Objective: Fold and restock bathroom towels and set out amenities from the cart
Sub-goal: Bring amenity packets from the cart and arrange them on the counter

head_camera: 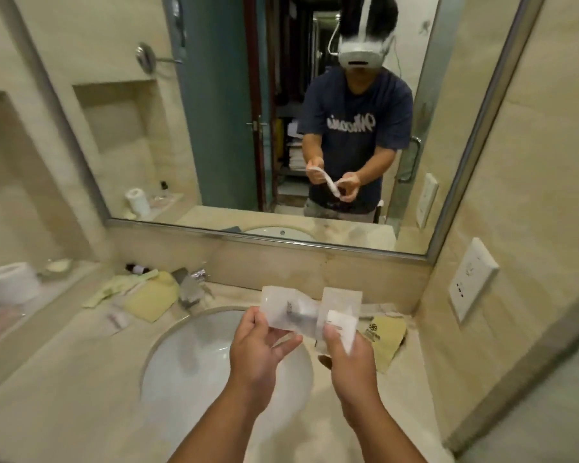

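Amenity packets, translucent and overlapping, held in the air above the far rim of the sink by both hands. Left hand: thumb and curled fingers grip the left packet. Right hand: fingers pinch the right packet at its white label. The sink is a white oval basin set into a beige stone countertop. Behind and to the left of the sink – a yellow cloth, a dark bottle and crumpled wrappers, too blurred to identify. Right of the sink lies a tan pouch with a dark logo. Far left of the sink, on a lower ledge, stands a toilet roll. Above the sink a framed mirror reflects the person; on the wall to the right of the sink – a white outlet plate
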